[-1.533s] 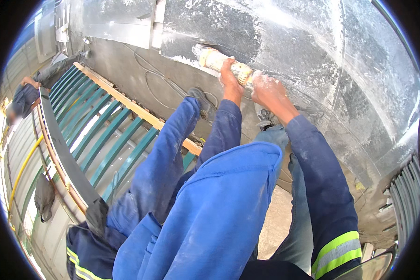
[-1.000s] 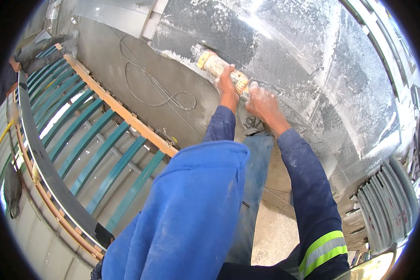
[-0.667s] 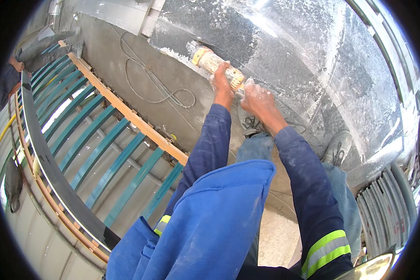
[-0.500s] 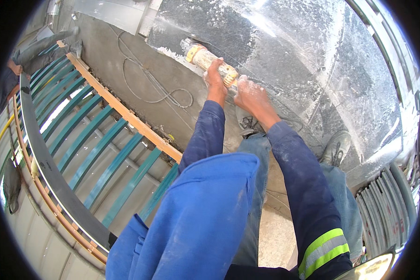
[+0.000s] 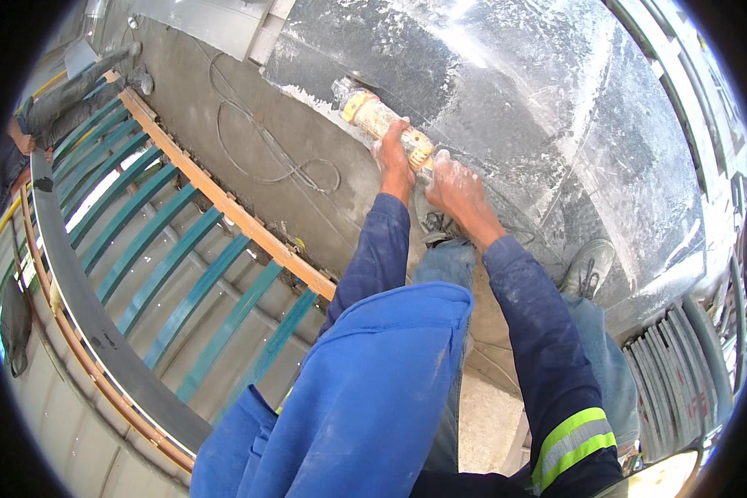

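Observation:
A yellow hand-held power tool lies pressed against the lower edge of a big dusty metal sheet. My left hand grips the tool's body from the near side. My right hand, white with dust, holds the tool's rear end beside the left. Both forearms are in dark blue sleeves, the right one with a reflective band. White dust gathers along the sheet's edge around the tool's head.
A thin cable loops on the grey concrete floor. A wooden strip borders a curved frame of teal bars. Another person crouches at far left. My shoe stands by the sheet. Ribbed metal panels lie right.
My view has swung and both hands have slid the tool a little up and left along the sheet's edge. The grip of both hands is unchanged.

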`<state>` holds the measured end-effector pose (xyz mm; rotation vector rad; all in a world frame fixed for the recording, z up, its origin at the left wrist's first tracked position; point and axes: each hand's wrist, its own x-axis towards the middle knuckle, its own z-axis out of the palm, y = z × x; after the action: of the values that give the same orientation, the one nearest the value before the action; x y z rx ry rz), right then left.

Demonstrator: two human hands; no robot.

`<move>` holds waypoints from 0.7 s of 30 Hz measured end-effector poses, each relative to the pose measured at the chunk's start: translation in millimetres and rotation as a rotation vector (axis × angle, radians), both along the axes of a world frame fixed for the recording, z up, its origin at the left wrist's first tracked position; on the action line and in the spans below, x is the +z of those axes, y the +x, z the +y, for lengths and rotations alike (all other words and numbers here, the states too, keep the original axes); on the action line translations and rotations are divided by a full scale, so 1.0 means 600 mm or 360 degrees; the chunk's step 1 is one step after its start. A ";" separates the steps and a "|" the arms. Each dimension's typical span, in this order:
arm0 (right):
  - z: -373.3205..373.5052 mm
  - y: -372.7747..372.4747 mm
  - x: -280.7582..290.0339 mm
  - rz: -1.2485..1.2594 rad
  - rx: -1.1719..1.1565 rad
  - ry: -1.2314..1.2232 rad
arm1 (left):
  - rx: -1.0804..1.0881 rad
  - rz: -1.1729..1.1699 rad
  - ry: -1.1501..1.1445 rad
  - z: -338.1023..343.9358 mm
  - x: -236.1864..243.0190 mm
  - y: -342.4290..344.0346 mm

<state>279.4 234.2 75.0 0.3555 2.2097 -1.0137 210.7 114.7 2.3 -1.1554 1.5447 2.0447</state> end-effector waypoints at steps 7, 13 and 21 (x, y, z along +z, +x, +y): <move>-0.019 -0.030 -0.024 0.0040 -0.0030 -0.0026 | -0.0048 0.0008 -0.0056 -0.014 -0.008 -0.037; -0.024 -0.036 -0.036 0.0100 -0.0024 0.0003 | -0.0056 -0.0001 0.0063 -0.019 -0.012 -0.046; -0.006 0.023 -0.024 0.0097 -0.0067 0.0012 | 0.0074 0.0007 -0.0031 0.002 -0.008 0.018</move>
<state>293.1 230.8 60.7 0.3805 2.2693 -1.0519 221.7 115.9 -2.6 -1.2055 1.5571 2.0679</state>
